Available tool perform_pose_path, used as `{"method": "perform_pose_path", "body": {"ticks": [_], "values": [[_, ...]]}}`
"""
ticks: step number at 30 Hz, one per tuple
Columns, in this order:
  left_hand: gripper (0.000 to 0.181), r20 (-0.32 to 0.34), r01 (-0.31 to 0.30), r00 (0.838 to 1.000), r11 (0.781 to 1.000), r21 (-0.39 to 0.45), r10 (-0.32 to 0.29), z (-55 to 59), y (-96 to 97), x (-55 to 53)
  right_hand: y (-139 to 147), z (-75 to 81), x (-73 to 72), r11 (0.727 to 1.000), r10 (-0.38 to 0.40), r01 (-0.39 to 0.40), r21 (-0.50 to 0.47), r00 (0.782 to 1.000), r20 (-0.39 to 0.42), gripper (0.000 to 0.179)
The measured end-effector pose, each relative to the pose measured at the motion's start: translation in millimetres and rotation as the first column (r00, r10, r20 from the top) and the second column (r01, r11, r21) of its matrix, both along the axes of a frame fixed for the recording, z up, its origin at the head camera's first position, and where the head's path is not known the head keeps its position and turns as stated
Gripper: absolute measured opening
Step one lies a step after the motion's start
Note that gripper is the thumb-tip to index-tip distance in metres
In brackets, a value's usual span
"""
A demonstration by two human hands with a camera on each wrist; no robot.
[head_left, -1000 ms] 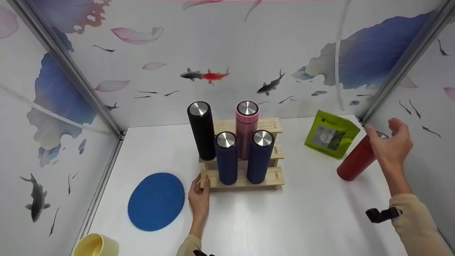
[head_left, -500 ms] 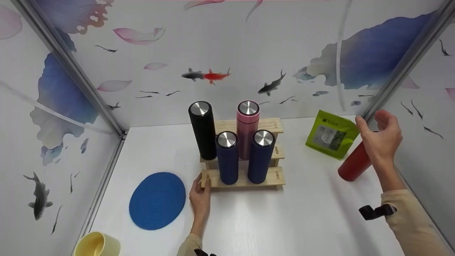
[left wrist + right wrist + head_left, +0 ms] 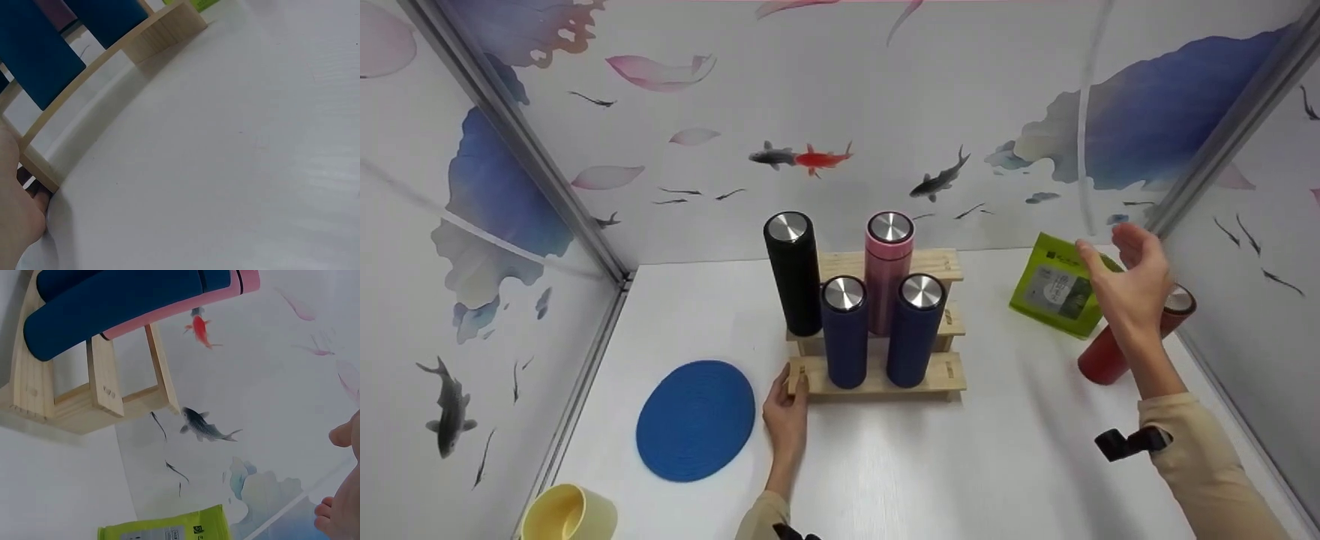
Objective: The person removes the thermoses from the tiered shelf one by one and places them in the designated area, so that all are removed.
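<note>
In the head view, a three-step wooden rack [image 3: 952, 373] bears a black thermos [image 3: 791, 281], a pink thermos [image 3: 888, 266] and two navy ones, the left navy thermos [image 3: 846, 341] and the right navy thermos [image 3: 916, 337]. My left hand [image 3: 786, 416] grips the left end of its front step, thumb on top; the left wrist view shows fingers [image 3: 40, 197] under that end. My right hand [image 3: 1131, 292] is raised with nothing in it, thumb and fingers spread apart. It overlaps a red thermos [image 3: 1102, 358] and the edge of a green pouch [image 3: 1051, 289] in the head view.
A round blue woven mat [image 3: 695, 420] lies on the white table left of the rack. At the front left corner stands a yellow cup [image 3: 570, 514]. Printed wall panels [image 3: 997, 82] enclose the table at the back and both sides.
My right hand has moved left from above the red thermos, and its silver lid now shows to the right of the wrist. The left hand stays on the rack.
</note>
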State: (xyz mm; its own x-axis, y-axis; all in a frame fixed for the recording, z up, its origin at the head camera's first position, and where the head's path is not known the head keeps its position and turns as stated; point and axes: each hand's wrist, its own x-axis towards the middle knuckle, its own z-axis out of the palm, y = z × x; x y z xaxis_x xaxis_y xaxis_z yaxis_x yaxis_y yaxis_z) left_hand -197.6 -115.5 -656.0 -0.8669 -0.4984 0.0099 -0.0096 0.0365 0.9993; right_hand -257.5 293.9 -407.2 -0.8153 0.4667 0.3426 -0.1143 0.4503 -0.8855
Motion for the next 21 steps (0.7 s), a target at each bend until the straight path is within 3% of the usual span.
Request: {"method": "perform_pose_path", "body": {"ticks": [6, 14, 21], "values": [[0.046, -0.015, -0.025, 1.000, 0.999, 0.031, 0.026, -1.1, 3.5, -0.3, -19, 4.5, -3.1, 0.998, 0.068, -0.067, 0.001, 0.998, -0.019, 0.060], [0.047, 0.010, -0.050, 0.999, 0.999, -0.001, 0.050, -0.3, 6.7, -3.1, -41, 8.1, -6.5, 0.990, 0.138, -0.139, -0.022, 0.990, -0.038, 0.062], [0.047, 0.017, -0.051, 0.999, 0.998, -0.022, 0.052, -1.2, 4.5, -3.0, -57, 7.0, -11.1, 0.970, 0.234, -0.234, -0.065, 0.972, 0.000, 0.065]]}}
